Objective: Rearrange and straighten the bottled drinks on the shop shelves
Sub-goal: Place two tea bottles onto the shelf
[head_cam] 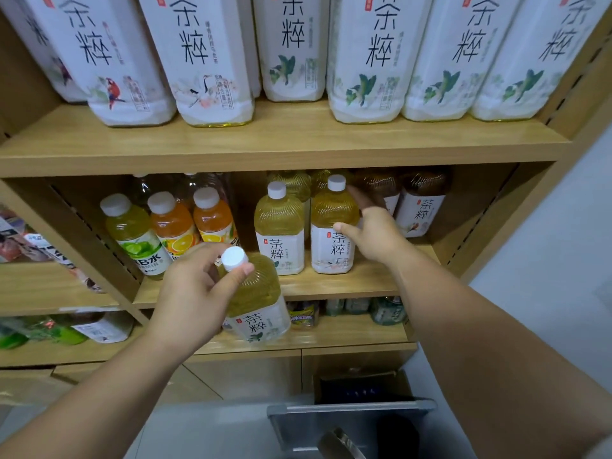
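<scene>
Tea bottle point(255, 294) gripped by left fingers point(235, 277) before shelf edge point(347, 289); spread right fingers point(345, 228) touch shelved bottle point(332, 207).

Left grip point(195, 286) curled tight, right grip point(374, 233) outstretched (fingers straight).

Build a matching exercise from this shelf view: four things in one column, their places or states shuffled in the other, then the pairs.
Things
1. held tea bottle
2. lime drink bottle
3. large tea bottles
4. right hand

Places or states
A. stand in a row on the top shelf
B. touches a standing tea bottle on the middle shelf
C. gripped near its white cap by the left hand, in front of the shelves
D. leftmost in the middle shelf's front row

Pairs: 1-C, 2-D, 3-A, 4-B
</scene>
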